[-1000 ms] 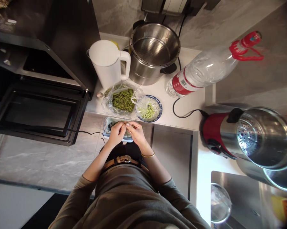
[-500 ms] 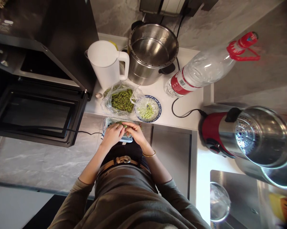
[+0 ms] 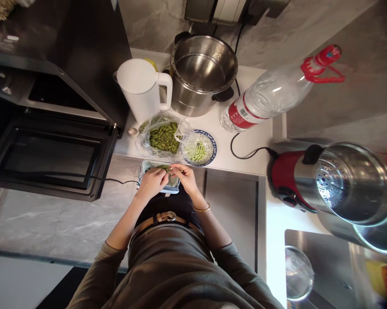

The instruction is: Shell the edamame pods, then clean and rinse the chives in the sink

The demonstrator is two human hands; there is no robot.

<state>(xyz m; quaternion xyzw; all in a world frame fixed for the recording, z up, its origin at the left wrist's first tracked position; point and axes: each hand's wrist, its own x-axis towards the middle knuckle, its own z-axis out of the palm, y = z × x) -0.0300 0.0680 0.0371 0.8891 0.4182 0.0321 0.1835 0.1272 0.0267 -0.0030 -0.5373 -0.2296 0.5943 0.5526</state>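
Observation:
My left hand (image 3: 152, 181) and my right hand (image 3: 184, 177) are close together, just in front of the counter's edge. A green edamame pod is between the pinched fingertips of my left hand, mostly covered by them. My right thumb and forefinger are also pinched at its near end; whatever is in them is too small to make out. Beneath both hands is a light blue bin (image 3: 173, 189) with green pods or shells inside. Beyond them on the counter, a clear plastic bag (image 3: 142, 148) holds many pods (image 3: 163, 138). Shelled beans (image 3: 199, 152) lie on a blue-rimmed plate (image 3: 213, 143).
A white jug (image 3: 138, 92) and a steel pot (image 3: 193, 101) stand behind the bag. A large water bottle (image 3: 260, 103) and a red-and-steel appliance (image 3: 286, 176) are to the right, near the sink (image 3: 328, 262). At left, an oven door (image 3: 51, 154) hangs open.
My fingertips have drawn slightly apart, the right hand shifting a little to the right and showing more of the bin. The whole view has shifted slightly.

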